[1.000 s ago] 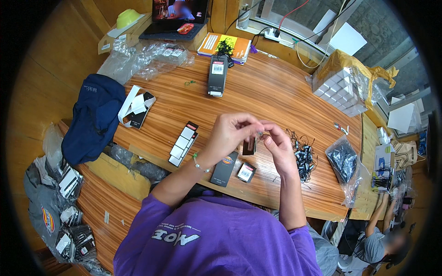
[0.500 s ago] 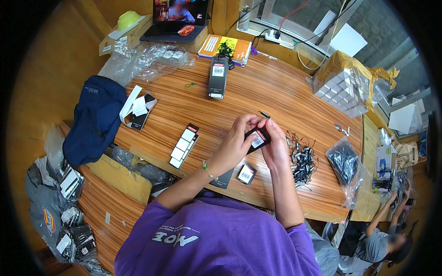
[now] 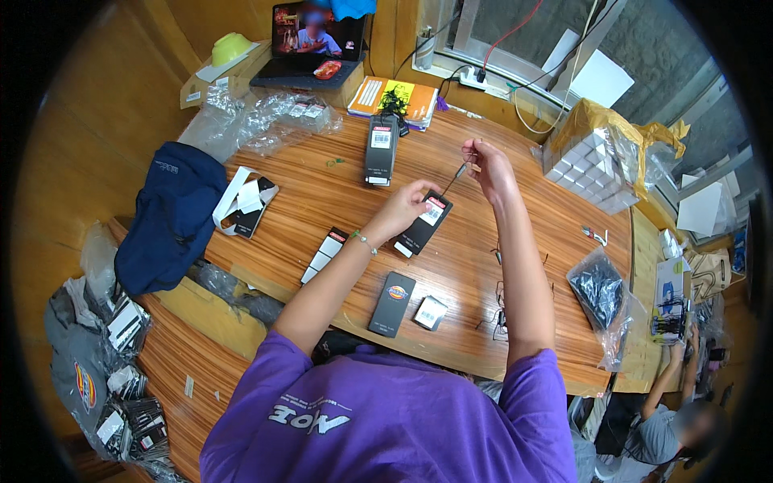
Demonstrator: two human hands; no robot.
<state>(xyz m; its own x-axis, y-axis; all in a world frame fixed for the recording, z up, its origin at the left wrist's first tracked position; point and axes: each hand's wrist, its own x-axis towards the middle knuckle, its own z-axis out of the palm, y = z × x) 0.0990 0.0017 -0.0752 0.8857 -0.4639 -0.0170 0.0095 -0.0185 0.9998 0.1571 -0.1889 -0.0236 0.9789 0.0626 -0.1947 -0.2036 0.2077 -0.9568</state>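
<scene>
Shifted the black tag toward ten o'clock since the earlier frame, pinching it above the table in the left hand; stretching the seemingly attached cord toward one o'clock between closed fingertips of the right hand; fully baring the dark card near seven o'clock.

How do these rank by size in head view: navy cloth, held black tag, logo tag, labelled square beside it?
1. Navy cloth
2. Held black tag, logo tag: look alike, unsure
3. Labelled square

Wood wall, window upper rt. (greyish), striped brn. tbl.
</scene>
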